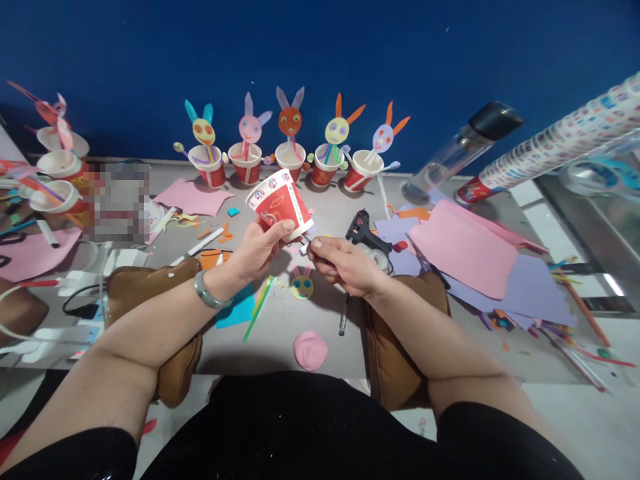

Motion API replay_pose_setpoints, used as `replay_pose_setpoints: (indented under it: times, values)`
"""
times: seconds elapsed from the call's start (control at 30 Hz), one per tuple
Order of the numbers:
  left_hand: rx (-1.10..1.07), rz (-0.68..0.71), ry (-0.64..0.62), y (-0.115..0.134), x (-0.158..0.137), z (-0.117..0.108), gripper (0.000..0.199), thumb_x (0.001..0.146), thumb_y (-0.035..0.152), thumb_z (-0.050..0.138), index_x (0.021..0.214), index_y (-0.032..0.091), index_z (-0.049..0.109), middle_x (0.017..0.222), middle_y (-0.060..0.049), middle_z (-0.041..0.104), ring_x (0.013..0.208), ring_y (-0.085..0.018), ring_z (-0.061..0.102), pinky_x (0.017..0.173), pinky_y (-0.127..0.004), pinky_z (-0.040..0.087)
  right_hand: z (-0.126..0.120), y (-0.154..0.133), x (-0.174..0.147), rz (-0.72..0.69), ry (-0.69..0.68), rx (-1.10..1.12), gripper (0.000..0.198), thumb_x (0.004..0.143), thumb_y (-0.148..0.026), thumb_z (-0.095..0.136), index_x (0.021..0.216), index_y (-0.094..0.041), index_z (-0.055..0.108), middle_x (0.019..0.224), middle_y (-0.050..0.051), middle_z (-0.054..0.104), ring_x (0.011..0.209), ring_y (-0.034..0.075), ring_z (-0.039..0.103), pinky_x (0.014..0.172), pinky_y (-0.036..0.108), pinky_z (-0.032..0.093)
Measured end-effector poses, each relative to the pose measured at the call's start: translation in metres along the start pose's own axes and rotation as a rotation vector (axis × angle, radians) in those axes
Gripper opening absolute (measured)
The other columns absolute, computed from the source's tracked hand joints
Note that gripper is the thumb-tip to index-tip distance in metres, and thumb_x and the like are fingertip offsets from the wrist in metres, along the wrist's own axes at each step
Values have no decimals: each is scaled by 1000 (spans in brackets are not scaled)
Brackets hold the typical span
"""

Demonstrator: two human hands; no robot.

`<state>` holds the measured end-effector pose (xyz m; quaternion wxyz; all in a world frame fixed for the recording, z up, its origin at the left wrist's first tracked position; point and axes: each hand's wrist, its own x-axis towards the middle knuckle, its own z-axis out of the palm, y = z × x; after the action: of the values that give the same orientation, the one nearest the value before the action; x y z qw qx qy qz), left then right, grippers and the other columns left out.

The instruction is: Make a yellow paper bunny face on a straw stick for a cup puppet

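My left hand [263, 245] grips a red and white paper cup [281, 203], tilted with its mouth up and to the left. Close to the cup's base, my right hand [343, 263] is closed in a pinch. A thin dark piece juts from its fingertips toward the cup; its kind is too small to make out. Below the hands, a yellow paper rabbit face [302, 288] with pink ears lies on the table. A black glue gun [367, 232] rests just beyond my right hand.
Several paper cups with rabbit figures [290, 157] line the back by the blue wall. At right are pink paper sheets [465, 247], a glass bottle [445, 157] and a long stack of cups [560, 137]. Brown cushions [400, 347] lie under my forearms. Cables and a power strip [55, 337] sit left.
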<state>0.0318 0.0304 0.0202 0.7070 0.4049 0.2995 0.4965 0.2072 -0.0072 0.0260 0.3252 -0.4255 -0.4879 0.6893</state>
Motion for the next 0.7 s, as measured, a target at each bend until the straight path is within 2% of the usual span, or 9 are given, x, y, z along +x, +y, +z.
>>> replay_pose_setpoints:
  times: [0.13,0.2,0.27,0.37,0.47,0.6,0.7]
  values:
    - [-56,-37,21,-2,2,-1,49,63,49,90,90,18,64,85,-3,75,86,-20,73,84,-34,59,2,1,-2,-235,214,-411,36,92,-53,58,79,-19,56,54,-7,44,51,8,37,52,25,28]
    - [-87,-63,27,-2,2,-2,52,62,51,91,92,18,65,84,-2,74,83,-20,73,83,-35,59,3,0,-4,-287,261,-510,34,94,-50,56,80,-19,56,58,-4,49,55,9,42,55,26,31]
    - [-98,-85,13,-3,2,-2,56,61,53,91,95,16,66,84,-2,74,81,-20,74,82,-37,60,4,0,-4,-257,212,-422,38,95,-54,53,81,-19,56,56,-5,47,52,9,40,53,25,30]
    - [-86,-93,-15,-2,1,-3,58,63,56,90,98,15,68,84,-4,75,80,-21,74,80,-36,60,4,-1,-4,-93,49,-91,43,93,-61,54,81,-20,53,50,-10,34,44,6,24,45,22,22]
    - [-80,-98,-16,-1,1,-3,58,63,56,89,97,15,69,85,-5,75,79,-19,74,78,-33,60,3,-4,-5,49,-57,175,36,95,-54,56,81,-20,51,47,-13,28,41,4,14,42,20,14]
    - [-99,-112,4,-1,1,-4,58,59,55,92,97,16,69,90,-3,76,80,-17,72,78,-33,61,3,-8,-8,131,-126,317,30,103,-41,43,83,-21,50,43,-14,27,35,4,10,39,18,13]
    - [-108,-116,-2,0,1,-4,58,59,52,93,98,18,69,90,-1,76,83,-16,72,82,-32,61,3,-9,-9,143,-146,330,30,103,-40,40,83,-20,50,43,-14,26,35,4,10,38,18,14]
